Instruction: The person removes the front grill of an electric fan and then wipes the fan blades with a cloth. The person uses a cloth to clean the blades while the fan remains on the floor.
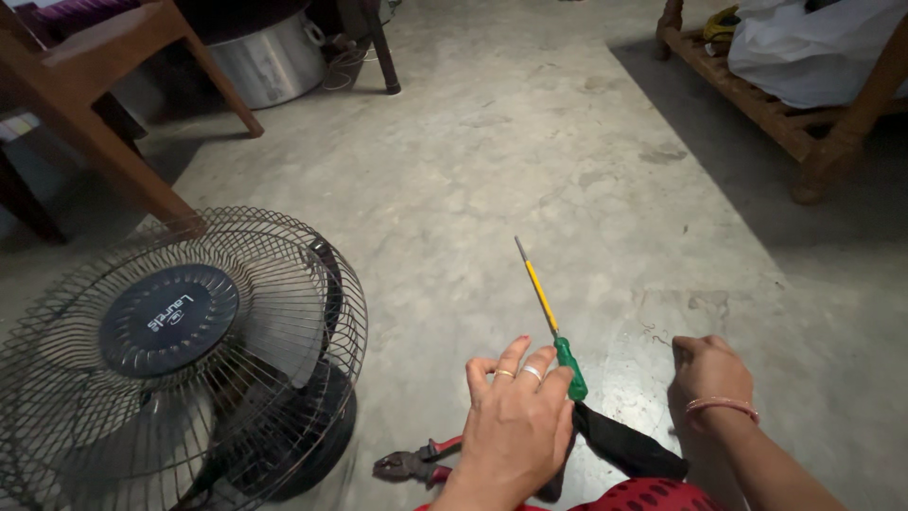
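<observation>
My left hand (515,416) holds a screwdriver (547,312) with a green handle and a yellow-sleeved shaft, its tip pointing up and away over the floor. A black fan blade (624,445) lies under that hand and reaches toward my right. My right hand (709,374) rests on the concrete floor with its fingers curled, beside the blade's far end; I cannot tell if it grips anything. A table fan (180,350) with a dark wire cage lies to the left, close to my left hand.
Red-handled pliers (416,464) lie on the floor between the fan and my left hand. A wooden chair (104,114) and a metal pot (270,61) stand at the back left. A wooden bench (776,109) with a white bag (813,47) is at the right.
</observation>
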